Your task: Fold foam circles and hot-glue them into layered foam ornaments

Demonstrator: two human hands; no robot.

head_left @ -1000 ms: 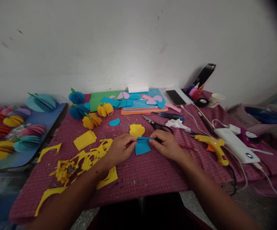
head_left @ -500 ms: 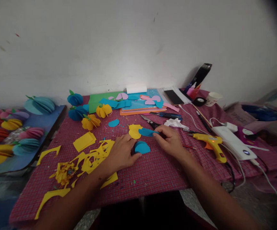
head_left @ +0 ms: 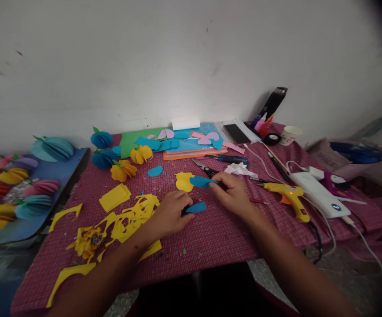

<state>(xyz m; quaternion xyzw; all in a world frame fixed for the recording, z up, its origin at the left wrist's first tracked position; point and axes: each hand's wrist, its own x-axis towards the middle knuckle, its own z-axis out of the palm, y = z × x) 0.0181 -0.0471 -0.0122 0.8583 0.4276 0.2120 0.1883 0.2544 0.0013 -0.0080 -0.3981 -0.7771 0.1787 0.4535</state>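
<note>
My right hand (head_left: 231, 193) pinches the right end of a folded blue paper cutout (head_left: 200, 182), held over the table beside a yellow paper cutout (head_left: 184, 181). Between the fingers and thumb of my left hand (head_left: 173, 212) is another blue paper piece (head_left: 197, 207), tilted so that only a narrow rounded shape shows; its left end is hidden by the hand. A third blue cutout (head_left: 155, 171) lies flat farther back. To the left of my left hand are yellow paper scraps (head_left: 134, 215) and a stack of yellow paper rectangles (head_left: 115, 197).
A yellow glue gun (head_left: 286, 196) and a white power bank (head_left: 319, 193) with cables lie at the right. Scissors (head_left: 204, 167), a utility knife (head_left: 227, 159) and a phone (head_left: 236, 134) sit behind. Finished paper pumpkins (head_left: 123, 170) stand at the left.
The blue piece at my left hand showed a broad face before; now it is tilted and looks narrower. My right hand keeps its blue cutout in nearly the same place. The view has shifted slightly.
</note>
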